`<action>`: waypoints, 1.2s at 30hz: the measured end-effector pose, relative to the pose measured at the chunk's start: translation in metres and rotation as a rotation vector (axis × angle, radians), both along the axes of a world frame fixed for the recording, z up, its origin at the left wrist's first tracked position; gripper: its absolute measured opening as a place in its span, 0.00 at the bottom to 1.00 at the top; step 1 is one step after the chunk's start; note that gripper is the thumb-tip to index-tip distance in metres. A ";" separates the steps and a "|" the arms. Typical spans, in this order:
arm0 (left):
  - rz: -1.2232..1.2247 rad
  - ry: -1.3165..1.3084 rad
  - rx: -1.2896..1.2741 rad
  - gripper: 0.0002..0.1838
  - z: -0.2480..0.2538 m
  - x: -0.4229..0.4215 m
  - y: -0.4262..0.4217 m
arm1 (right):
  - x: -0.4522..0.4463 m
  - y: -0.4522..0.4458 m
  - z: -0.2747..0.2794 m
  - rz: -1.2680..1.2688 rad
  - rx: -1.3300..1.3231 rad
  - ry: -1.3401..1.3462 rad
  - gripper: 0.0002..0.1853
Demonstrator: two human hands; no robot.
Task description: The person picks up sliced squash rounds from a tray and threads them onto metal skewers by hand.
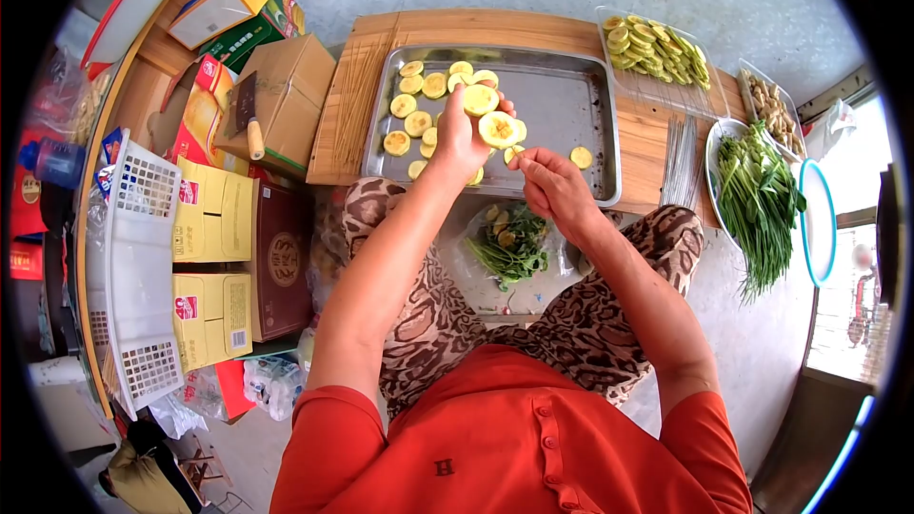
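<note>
Above the metal tray (pixel 595 86), my left hand (pixel 461 138) is closed around several zucchini slices (pixel 498 129), pale yellow with seedy centres. My right hand (pixel 555 188) is closed in a pinch just right of them, its fingertips close to the edge of a small slice. Whatever is between those fingertips is too small to make out. Loose zucchini slices (pixel 417 123) lie spread over the tray's left part, and a single slice (pixel 581 157) rests near its right end. Thin bamboo skewers (pixel 357 100) lie left of the tray, metal skewers (pixel 679 162) to its right.
The tray sits on a wooden table (pixel 328 157). A clear container (pixel 657 49) of sliced zucchini, a bowl of leafy greens (pixel 757 181) and a box of ginger-like pieces (pixel 773 112) stand at right. Cartons (pixel 286 95) and a cleaver (pixel 251 124) are at left. A greens-filled bag (pixel 509 243) sits below.
</note>
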State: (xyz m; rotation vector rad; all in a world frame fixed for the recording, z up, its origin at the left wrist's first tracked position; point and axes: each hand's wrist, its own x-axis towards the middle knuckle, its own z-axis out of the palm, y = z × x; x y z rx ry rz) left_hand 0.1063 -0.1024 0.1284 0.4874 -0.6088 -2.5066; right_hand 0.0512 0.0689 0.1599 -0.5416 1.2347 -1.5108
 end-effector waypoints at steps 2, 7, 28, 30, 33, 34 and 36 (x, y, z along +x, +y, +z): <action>-0.016 0.036 -0.008 0.26 0.002 0.000 -0.001 | -0.001 -0.002 -0.001 0.004 -0.002 0.013 0.10; -0.064 0.129 0.014 0.27 0.005 0.001 -0.004 | -0.002 -0.005 -0.002 0.002 -0.021 0.036 0.10; 0.050 -0.223 -0.278 0.32 0.004 0.000 -0.020 | -0.024 -0.001 -0.004 -0.118 -0.047 0.013 0.10; 0.121 -0.348 -0.400 0.27 0.002 0.005 -0.033 | -0.032 0.003 -0.002 -0.175 -0.069 -0.008 0.10; 0.186 -0.432 -0.421 0.19 -0.004 0.017 -0.052 | -0.040 0.010 -0.001 -0.208 -0.079 -0.033 0.10; 0.198 -0.457 -0.432 0.17 -0.005 0.021 -0.058 | -0.040 0.012 0.001 -0.227 -0.072 -0.037 0.10; 0.206 -0.483 -0.445 0.16 -0.005 0.027 -0.065 | -0.041 0.016 0.005 -0.235 -0.062 -0.037 0.10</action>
